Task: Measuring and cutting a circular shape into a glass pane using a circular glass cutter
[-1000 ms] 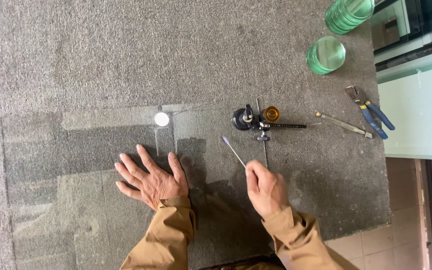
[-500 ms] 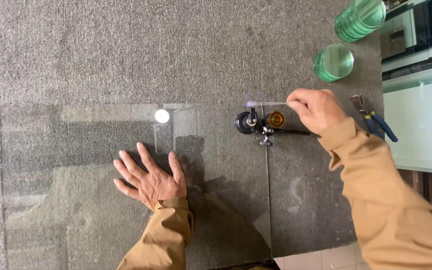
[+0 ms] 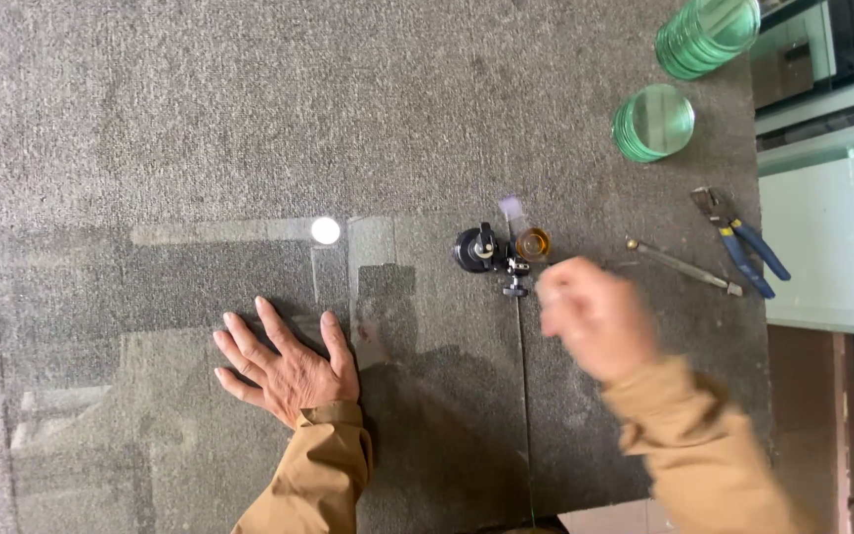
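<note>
Clearly left hand (image 3: pixel 287 368) presses glass sheet (image 3: pixel 150 297) with spread fingers; blurred right hand (image 3: pixel 595 316) maybe closed near cutter (image 3: pixel 491 249), sheet apparently uncut

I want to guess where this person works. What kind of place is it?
Probably a glass-cutting workshop: a clear glass sheet lies on a carpeted table, with stacked green glass discs and blue-handled pliers.

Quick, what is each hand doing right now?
Left hand: open, flat on the glass sheet.
Right hand: blurred, cannot tell.
</note>
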